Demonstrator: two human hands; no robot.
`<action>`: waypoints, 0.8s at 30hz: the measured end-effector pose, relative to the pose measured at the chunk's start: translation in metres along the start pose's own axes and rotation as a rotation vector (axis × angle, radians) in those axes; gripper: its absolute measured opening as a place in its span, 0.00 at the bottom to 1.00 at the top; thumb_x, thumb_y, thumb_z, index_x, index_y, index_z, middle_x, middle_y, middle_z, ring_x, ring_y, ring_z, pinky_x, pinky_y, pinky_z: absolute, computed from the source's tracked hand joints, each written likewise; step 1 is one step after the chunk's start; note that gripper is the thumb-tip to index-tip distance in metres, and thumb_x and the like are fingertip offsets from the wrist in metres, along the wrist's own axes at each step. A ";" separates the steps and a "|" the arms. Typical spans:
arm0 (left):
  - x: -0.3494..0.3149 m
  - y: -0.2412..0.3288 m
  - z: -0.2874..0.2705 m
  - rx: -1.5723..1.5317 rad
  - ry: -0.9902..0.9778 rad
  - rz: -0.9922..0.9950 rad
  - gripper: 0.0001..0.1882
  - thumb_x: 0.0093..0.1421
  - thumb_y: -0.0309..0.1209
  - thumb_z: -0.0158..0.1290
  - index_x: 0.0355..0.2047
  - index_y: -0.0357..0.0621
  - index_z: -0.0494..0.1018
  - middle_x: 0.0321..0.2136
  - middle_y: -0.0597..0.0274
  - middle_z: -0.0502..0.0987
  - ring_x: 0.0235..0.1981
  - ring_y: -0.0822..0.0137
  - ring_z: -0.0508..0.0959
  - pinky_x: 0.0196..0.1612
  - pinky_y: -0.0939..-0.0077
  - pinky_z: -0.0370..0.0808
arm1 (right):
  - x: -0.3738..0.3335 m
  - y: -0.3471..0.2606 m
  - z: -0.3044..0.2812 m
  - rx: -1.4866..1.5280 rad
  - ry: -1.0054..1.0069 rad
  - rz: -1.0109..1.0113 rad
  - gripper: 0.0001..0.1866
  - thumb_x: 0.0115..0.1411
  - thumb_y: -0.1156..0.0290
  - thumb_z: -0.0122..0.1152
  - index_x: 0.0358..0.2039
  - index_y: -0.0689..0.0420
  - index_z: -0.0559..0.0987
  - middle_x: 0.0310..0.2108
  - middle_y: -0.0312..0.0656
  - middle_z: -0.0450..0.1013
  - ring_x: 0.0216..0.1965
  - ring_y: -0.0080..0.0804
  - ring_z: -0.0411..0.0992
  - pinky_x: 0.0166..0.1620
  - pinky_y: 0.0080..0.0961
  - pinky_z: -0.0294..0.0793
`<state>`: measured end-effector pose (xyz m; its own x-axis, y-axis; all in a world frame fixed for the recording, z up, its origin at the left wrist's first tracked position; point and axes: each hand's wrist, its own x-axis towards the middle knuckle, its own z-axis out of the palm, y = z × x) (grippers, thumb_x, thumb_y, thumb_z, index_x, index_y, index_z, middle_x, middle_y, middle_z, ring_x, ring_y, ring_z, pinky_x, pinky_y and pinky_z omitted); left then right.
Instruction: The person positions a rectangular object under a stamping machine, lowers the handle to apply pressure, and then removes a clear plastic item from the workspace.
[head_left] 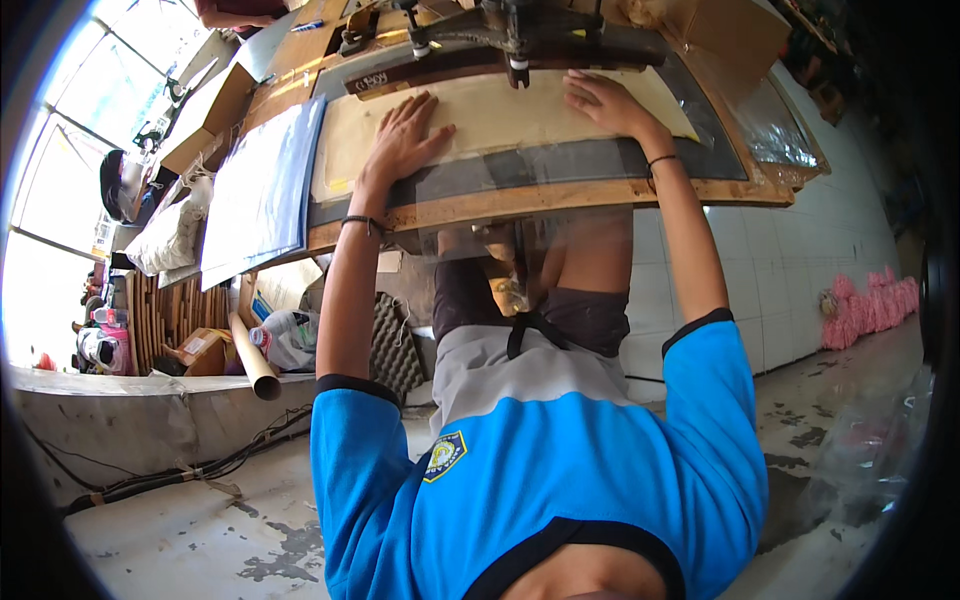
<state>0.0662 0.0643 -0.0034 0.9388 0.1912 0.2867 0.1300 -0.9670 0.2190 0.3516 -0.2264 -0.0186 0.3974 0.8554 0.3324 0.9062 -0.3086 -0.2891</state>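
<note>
blue shirt (560,440) is seen nearest. cream sheet (490,115) is laid on grey mat (580,158), by dark bar (450,70). left hand (405,137) and right hand (608,105) are rested on it, fingers loosely spread, nothing gripped. placement looks done; lifting off presumably left.

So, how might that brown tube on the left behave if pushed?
The tube would probably roll, being round. It's likely light for its size, since it's visibly hollow, and probably fairly stiff, as its sides run straight.

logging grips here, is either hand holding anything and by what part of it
Nothing appears held: the left hand and right hand lie open on the pale sheet, neither closed around any part of it.
</note>
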 end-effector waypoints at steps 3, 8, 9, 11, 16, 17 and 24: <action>-0.004 -0.003 0.003 -0.019 0.003 -0.016 0.42 0.70 0.60 0.47 0.73 0.42 0.62 0.74 0.49 0.60 0.76 0.53 0.57 0.77 0.57 0.50 | -0.002 -0.006 0.002 -0.007 -0.009 0.030 0.34 0.72 0.40 0.53 0.66 0.51 0.76 0.71 0.43 0.67 0.71 0.44 0.63 0.73 0.38 0.61; -0.005 -0.004 0.003 0.003 0.004 -0.036 0.41 0.70 0.60 0.47 0.73 0.44 0.62 0.75 0.51 0.60 0.76 0.54 0.57 0.77 0.58 0.51 | -0.003 -0.011 0.001 -0.017 -0.003 0.025 0.34 0.72 0.40 0.52 0.66 0.52 0.76 0.71 0.43 0.67 0.72 0.44 0.63 0.73 0.37 0.62; -0.003 -0.003 0.004 0.003 0.005 -0.034 0.41 0.70 0.60 0.47 0.73 0.44 0.62 0.75 0.51 0.60 0.76 0.54 0.57 0.77 0.58 0.51 | -0.004 -0.009 0.001 -0.019 0.012 0.018 0.33 0.72 0.41 0.53 0.66 0.52 0.76 0.71 0.43 0.67 0.72 0.44 0.63 0.73 0.37 0.62; 0.000 0.000 0.005 0.001 0.007 -0.029 0.41 0.70 0.60 0.47 0.73 0.45 0.62 0.75 0.51 0.59 0.76 0.54 0.56 0.77 0.58 0.50 | -0.005 -0.004 0.000 -0.025 0.040 0.006 0.33 0.72 0.42 0.53 0.66 0.53 0.76 0.70 0.44 0.67 0.71 0.45 0.64 0.72 0.37 0.63; 0.001 -0.005 0.006 -0.045 0.037 -0.018 0.42 0.69 0.62 0.47 0.73 0.45 0.63 0.75 0.50 0.59 0.77 0.52 0.56 0.78 0.55 0.49 | -0.010 -0.011 -0.008 0.211 0.063 0.063 0.30 0.73 0.46 0.55 0.64 0.55 0.77 0.68 0.45 0.71 0.69 0.46 0.68 0.70 0.34 0.67; 0.000 -0.007 0.006 -0.072 0.056 -0.013 0.42 0.69 0.62 0.47 0.72 0.45 0.64 0.75 0.50 0.59 0.77 0.51 0.56 0.78 0.54 0.49 | -0.015 -0.014 -0.010 0.283 0.077 0.091 0.29 0.74 0.48 0.55 0.63 0.56 0.78 0.67 0.45 0.72 0.68 0.46 0.69 0.69 0.33 0.67; -0.057 0.004 0.005 -0.179 0.277 -0.098 0.31 0.71 0.45 0.53 0.69 0.44 0.68 0.72 0.45 0.63 0.73 0.45 0.62 0.76 0.52 0.56 | -0.085 -0.043 -0.031 0.467 0.141 0.153 0.24 0.76 0.53 0.53 0.58 0.59 0.81 0.60 0.46 0.78 0.61 0.40 0.76 0.64 0.33 0.73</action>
<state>0.0149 0.0484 -0.0230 0.7989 0.3441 0.4933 0.1346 -0.9017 0.4109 0.2833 -0.2991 -0.0067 0.5656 0.7406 0.3629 0.6871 -0.1798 -0.7040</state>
